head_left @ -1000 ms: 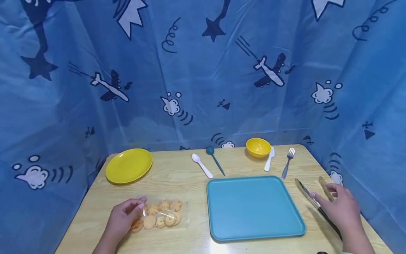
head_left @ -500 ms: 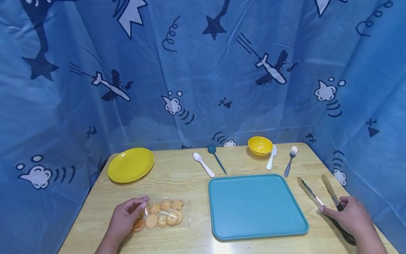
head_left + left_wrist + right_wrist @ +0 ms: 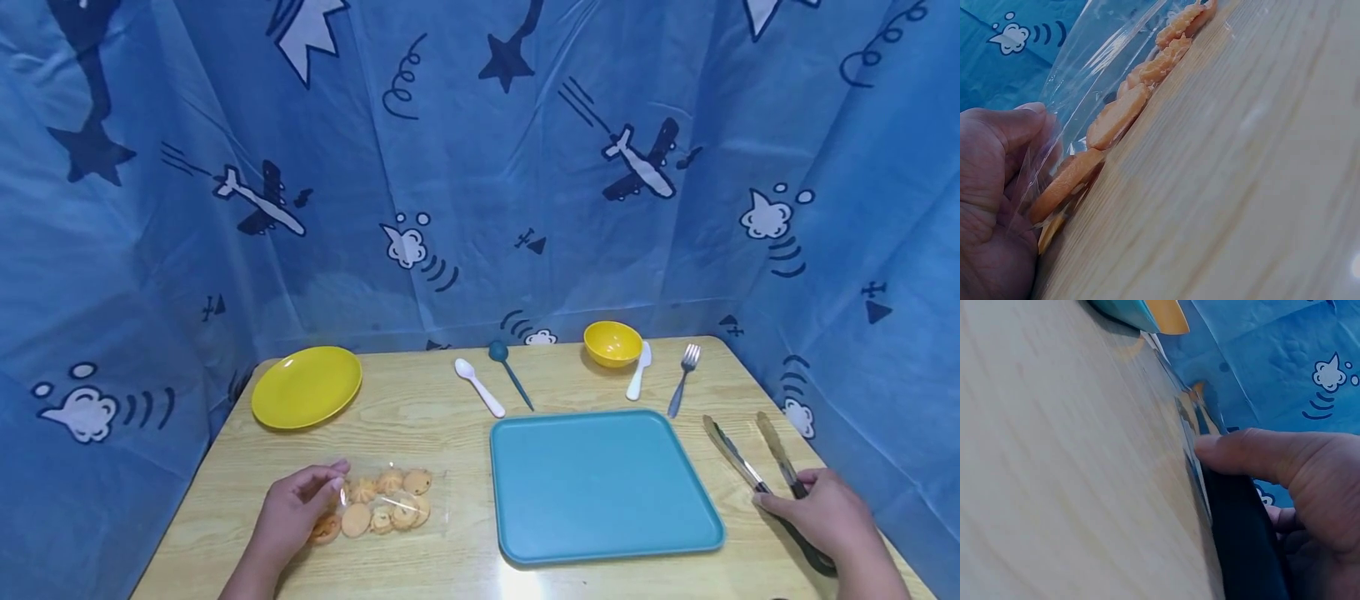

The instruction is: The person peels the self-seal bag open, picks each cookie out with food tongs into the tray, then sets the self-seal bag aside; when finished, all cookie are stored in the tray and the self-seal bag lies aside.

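On the left my left hand [image 3: 291,518] pinches the near edge of a clear plastic bag of cookies [image 3: 387,502]. In the left wrist view the thumb presses the film, and the cookies [image 3: 1119,115] lie in a row along the wood. My right hand [image 3: 828,517] is at the right edge of the table, holding metal tongs [image 3: 738,458] by their black handles. Its thumb lies on one arm and its fingers are at the other, with the tongs' tips spread apart and pointing away. A black handle [image 3: 1244,531] fills the lower middle of the right wrist view.
A teal tray [image 3: 606,487] lies between the hands. Behind are a yellow plate [image 3: 307,387], white spoon [image 3: 480,389], dark teal spoon [image 3: 512,375], yellow bowl [image 3: 612,344], white knife [image 3: 639,372] and fork [image 3: 682,382]. A blue printed curtain [image 3: 480,183] surrounds the table.
My right hand has moved back along the tongs, from the metal arms to the black handles. The left hand and the bag look the same.
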`<state>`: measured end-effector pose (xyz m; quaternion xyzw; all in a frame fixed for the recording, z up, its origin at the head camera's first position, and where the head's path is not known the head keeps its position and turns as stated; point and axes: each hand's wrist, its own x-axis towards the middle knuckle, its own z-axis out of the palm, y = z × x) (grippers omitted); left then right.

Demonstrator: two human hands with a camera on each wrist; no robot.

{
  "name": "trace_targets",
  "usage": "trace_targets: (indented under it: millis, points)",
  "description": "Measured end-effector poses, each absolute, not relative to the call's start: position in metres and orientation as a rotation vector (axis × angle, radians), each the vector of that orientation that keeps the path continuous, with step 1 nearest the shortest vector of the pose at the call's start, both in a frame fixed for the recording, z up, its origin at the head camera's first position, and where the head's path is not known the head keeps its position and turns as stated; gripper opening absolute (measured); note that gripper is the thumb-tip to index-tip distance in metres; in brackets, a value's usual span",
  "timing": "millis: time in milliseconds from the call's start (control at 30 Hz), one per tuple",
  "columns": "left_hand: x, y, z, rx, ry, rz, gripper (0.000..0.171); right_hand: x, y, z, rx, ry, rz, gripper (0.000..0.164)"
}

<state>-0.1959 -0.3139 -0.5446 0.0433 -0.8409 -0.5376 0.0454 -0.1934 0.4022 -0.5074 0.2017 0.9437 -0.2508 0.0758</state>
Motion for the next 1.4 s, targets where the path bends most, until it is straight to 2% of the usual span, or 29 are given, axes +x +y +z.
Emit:
trace_targets:
  millis: [200, 633, 767, 1000, 1200, 1400]
  points:
    - [-0.193, -0.315, -0.545, 0.152, -2.583, -1.621, 0.023, -0.195, 0.399, -0.508, 0.579, 2.944, -0.773, 0.098]
    - [-0.190, -0.320, -0.549, 0.079, -2.544, -1.643, 0.021, -0.200, 0.364, -0.503, 0.449, 3.061, -1.000, 0.101]
    - [-0.188, -0.320, -0.549, 0.086, -2.550, -1.645, 0.021, -0.200, 0.343, -0.499, 0.378, 3.071, -1.072, 0.096]
    - [-0.186, -0.319, -0.549, 0.097, -2.547, -1.676, 0.024, -0.204, 0.304, -0.491, 0.096, 3.101, -1.038, 0.079]
    - [-0.188, -0.320, -0.551, 0.135, -2.601, -1.621, 0.023, -0.214, 0.258, -0.481, -0.170, 3.030, -0.992, 0.079]
    - [-0.199, -0.319, -0.548, 0.090, -2.615, -1.590, 0.026, -0.226, 0.206, -0.470, -0.501, 3.055, -0.930, 0.067]
